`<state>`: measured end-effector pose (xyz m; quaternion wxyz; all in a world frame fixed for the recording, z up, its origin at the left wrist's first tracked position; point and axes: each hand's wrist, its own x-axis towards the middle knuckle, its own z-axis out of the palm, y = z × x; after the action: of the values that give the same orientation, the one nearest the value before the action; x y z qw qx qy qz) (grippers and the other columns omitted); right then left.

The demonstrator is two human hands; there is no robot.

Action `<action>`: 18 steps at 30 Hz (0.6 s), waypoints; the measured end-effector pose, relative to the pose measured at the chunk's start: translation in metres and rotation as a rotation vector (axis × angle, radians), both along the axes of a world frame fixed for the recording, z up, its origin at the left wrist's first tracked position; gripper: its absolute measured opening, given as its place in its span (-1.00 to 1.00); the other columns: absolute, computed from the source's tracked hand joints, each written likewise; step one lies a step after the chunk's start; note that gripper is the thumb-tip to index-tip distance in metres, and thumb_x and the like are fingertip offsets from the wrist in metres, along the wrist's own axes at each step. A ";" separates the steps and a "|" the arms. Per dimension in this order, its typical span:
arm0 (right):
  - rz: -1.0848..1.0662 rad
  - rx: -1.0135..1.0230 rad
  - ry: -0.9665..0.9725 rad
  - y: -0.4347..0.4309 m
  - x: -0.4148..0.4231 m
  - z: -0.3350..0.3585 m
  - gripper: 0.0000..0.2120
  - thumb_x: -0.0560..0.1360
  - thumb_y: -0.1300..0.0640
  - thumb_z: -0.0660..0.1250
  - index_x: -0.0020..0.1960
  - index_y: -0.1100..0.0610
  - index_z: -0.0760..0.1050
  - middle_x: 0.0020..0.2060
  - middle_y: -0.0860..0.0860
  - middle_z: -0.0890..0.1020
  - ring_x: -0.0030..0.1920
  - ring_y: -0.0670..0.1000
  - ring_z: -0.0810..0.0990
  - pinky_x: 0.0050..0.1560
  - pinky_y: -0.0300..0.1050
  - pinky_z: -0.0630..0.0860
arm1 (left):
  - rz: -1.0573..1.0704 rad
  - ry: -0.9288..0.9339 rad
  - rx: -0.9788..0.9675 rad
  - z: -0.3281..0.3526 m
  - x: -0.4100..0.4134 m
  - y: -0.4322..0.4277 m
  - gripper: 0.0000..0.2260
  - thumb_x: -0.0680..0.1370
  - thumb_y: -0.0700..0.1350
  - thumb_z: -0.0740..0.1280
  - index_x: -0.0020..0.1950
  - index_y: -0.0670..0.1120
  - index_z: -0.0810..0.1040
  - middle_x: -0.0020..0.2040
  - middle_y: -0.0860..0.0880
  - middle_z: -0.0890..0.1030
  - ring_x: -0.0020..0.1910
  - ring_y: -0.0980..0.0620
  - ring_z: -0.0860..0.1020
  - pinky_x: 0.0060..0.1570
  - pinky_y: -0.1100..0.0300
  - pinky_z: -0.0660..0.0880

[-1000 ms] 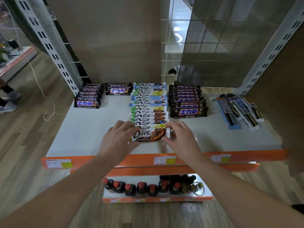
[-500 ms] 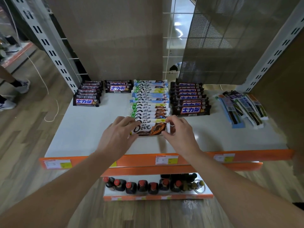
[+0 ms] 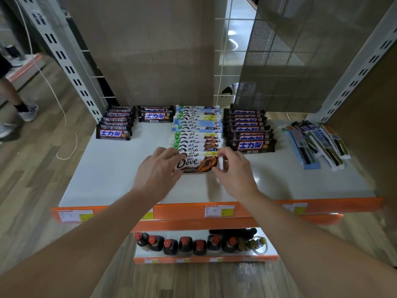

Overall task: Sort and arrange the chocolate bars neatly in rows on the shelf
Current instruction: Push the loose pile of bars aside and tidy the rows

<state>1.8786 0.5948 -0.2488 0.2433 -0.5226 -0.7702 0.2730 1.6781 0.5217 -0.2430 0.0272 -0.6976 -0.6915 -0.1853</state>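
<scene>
A white Dove bar (image 3: 196, 164) lies at the front of the middle row of Dove bars (image 3: 197, 130) on the white shelf (image 3: 111, 175). My left hand (image 3: 158, 171) pinches its left end and my right hand (image 3: 233, 171) pinches its right end. Dark Snickers bars form a row at the far left (image 3: 115, 125), a short stack behind it (image 3: 155, 115), and a long row (image 3: 249, 131) to the right of the Dove bars. A loose fan of mixed bars (image 3: 315, 143) lies at the shelf's right side.
An orange price rail (image 3: 214, 210) runs along the shelf's front edge. A lower shelf holds dark bottles with red caps (image 3: 184, 244). Grey slotted uprights (image 3: 71, 67) flank the shelf. A person's leg and shoe (image 3: 23, 108) stand on the wooden floor at the left.
The view has shifted slightly. Both hands stay on the ends of the front Dove bar, holding it against the row.
</scene>
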 end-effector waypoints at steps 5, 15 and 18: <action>-0.022 0.009 0.019 0.000 -0.002 -0.001 -0.68 0.43 0.15 0.45 0.14 0.02 0.46 0.00 0.04 0.49 -0.07 0.00 0.52 -0.10 -0.25 0.40 | -0.006 0.003 0.022 0.005 0.001 0.001 -0.75 0.45 -0.07 0.43 0.13 0.05 0.57 0.02 0.11 0.58 0.06 -0.01 0.49 -0.25 0.17 0.42; -0.033 0.031 0.012 -0.005 -0.001 0.003 -0.64 0.44 0.15 0.45 0.19 0.04 0.45 0.03 -0.01 0.41 -0.05 -0.10 0.41 -0.07 -0.40 0.30 | 0.007 -0.001 -0.032 0.005 0.001 -0.005 -0.73 0.45 -0.07 0.42 0.14 0.04 0.56 0.11 0.05 0.51 0.08 -0.01 0.46 -0.27 0.19 0.40; -0.044 0.031 0.037 -0.007 -0.001 0.004 -0.62 0.44 0.12 0.44 0.23 0.03 0.44 0.02 -0.02 0.39 -0.06 -0.07 0.49 -0.07 -0.36 0.34 | 0.012 -0.015 -0.048 0.007 0.000 -0.007 -0.70 0.45 -0.04 0.43 0.17 0.05 0.54 0.12 0.05 0.50 0.08 0.00 0.45 -0.26 0.20 0.40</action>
<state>1.8777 0.5878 -0.2445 0.2714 -0.5306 -0.7579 0.2652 1.6779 0.5146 -0.2357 0.0065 -0.6927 -0.7000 -0.1735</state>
